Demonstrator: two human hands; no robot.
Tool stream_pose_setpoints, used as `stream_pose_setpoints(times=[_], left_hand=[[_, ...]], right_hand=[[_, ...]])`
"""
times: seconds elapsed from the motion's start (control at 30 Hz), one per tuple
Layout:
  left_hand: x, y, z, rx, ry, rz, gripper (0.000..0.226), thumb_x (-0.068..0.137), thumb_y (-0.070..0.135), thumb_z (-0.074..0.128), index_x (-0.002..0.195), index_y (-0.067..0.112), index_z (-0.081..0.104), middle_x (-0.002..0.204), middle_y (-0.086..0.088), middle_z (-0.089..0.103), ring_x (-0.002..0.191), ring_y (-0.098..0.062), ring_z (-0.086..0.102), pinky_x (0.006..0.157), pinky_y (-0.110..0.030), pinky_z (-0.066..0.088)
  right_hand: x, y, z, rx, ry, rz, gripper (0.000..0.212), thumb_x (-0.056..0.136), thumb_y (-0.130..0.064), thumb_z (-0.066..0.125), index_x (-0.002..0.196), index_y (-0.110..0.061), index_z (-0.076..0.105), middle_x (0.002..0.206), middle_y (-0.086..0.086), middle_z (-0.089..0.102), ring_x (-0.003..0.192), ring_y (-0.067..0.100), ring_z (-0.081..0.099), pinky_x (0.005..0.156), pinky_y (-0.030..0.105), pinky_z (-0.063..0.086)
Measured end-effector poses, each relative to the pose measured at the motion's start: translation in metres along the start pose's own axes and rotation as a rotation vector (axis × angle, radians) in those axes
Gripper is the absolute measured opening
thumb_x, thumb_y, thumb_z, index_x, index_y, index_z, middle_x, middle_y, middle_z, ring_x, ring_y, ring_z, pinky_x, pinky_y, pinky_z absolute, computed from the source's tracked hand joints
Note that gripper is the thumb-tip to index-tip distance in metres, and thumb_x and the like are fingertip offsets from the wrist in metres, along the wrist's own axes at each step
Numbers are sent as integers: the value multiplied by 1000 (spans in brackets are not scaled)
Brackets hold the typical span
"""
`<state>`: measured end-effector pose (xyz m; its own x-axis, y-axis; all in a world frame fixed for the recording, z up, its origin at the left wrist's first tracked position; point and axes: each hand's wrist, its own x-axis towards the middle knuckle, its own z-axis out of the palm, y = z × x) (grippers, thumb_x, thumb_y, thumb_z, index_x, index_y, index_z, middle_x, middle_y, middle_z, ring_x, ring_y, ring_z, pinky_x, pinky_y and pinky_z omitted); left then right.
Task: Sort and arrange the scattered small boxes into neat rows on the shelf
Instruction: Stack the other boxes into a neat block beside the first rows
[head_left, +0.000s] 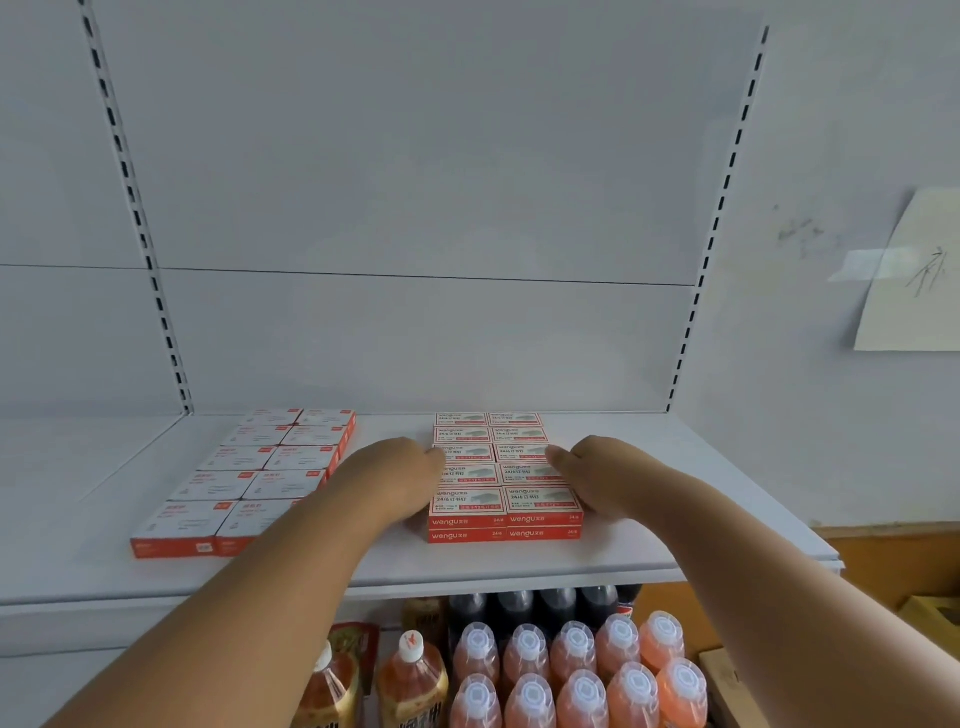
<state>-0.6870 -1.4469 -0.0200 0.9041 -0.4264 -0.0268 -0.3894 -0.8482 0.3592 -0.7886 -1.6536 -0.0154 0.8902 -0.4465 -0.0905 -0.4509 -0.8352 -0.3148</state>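
**On the white shelf: squaring the red block**

On the white shelf (675, 545), two blocks of small boxes lie flat. The larger spread sits to my left: white-topped boxes (249, 483) with red ends, two columns running front to back, tidy as far as I can see, though my left forearm covers its front right corner. The block I am working is the red staple boxes (506, 480), near the middle of the shelf, two columns wide and two layers high at the front edge.

My left hand (400, 467) lies against the block's left flank and my right hand (587, 470) against its right flank, fingers pointing toward the back wall. The fingers look fairly straight, pressing sideways, not curled round any box; the tips are too blurred to say more.

Step in hand, as I judge it: squeeze the two columns together so the rows line up. Doing it well means even pressure from both sides, kept low on the stack so the top layer does not slide off the bottom one. Then check the front faces sit flush.

Below, bottles of orange drink (571, 670) stand packed together.
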Motion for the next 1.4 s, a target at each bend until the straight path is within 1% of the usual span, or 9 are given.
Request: stream_pose_setpoints(times=[0.2, 0.37, 0.5, 0.7, 0.8, 1.0, 1.17, 1.27, 1.4], left_hand=[[16, 6, 1, 27, 13, 33, 45, 101, 44, 31, 109, 17, 66, 97, 1, 68, 87, -16, 64, 82, -32, 53], [21, 2, 3, 27, 1, 67, 40, 100, 40, 33, 104, 19, 67, 98, 1, 69, 86, -16, 63, 76, -30, 51], [24, 2, 4, 23, -4, 53, 41, 100, 41, 32, 101, 17, 66, 87, 3, 66, 80, -13, 62, 69, -28, 47], [33, 7, -9, 37, 33, 2, 44, 103, 39, 27, 109, 14, 62, 111, -8, 63, 90, -21, 53, 79, -30, 41], [42, 8, -8, 58, -8, -18, 45, 103, 39, 28, 113, 13, 63, 108, -7, 62, 91, -20, 55, 80, -30, 41], [53, 7, 0, 83, -57, 21, 42, 103, 36, 29, 109, 17, 65, 115, -5, 65, 94, -18, 57, 81, -28, 43], [59, 8, -6, 74, -15, -24, 46, 103, 41, 26, 110, 15, 63, 104, -6, 61, 91, -19, 55, 78, -29, 41], [67, 13, -8, 84, 17, -48, 45, 103, 40, 26, 104, 13, 63, 98, -5, 62, 89, -19, 57, 76, -30, 42], [75, 18, -5, 132, -45, -52, 41, 104, 31, 29, 112, 12, 64, 111, -8, 64, 101, -21, 60, 86, -31, 47]], right_hand=[[14, -2, -3, 24, 28, -4, 52, 100, -53, 28, 93, -15, 63, 96, 4, 69, 89, 22, 64, 82, 34, 51], [17, -5, 3, -67, 21, -32, 48, 101, -48, 27, 99, -15, 62, 85, -1, 60, 82, 20, 58, 73, 32, 45], [15, -5, 1, 20, -2, -6, 47, 101, -48, 30, 91, -13, 60, 90, 3, 64, 85, 22, 60, 82, 36, 49], [37, -4, -8, 51, 22, 48, 52, 100, -53, 27, 84, -14, 58, 88, 7, 67, 84, 26, 65, 83, 37, 54], [47, -7, -6, 34, 8, -13, 49, 100, -51, 28, 83, -16, 59, 86, 3, 65, 82, 22, 62, 78, 34, 50], [61, -3, 4, -62, 18, -70, 49, 101, -45, 29, 108, -12, 64, 106, 4, 66, 92, 22, 58, 82, 31, 46], [76, -2, -9, 1, -30, -42, 54, 101, -50, 26, 85, -11, 59, 84, 6, 65, 76, 24, 63, 80, 33, 53], [88, -4, -14, 24, 13, -62, 49, 102, -45, 28, 91, -9, 59, 90, 11, 65, 83, 28, 62, 82, 33, 50], [99, -5, -6, -41, -25, -86, 47, 102, -44, 28, 101, -10, 61, 93, 9, 61, 88, 28, 58, 77, 32, 45]])
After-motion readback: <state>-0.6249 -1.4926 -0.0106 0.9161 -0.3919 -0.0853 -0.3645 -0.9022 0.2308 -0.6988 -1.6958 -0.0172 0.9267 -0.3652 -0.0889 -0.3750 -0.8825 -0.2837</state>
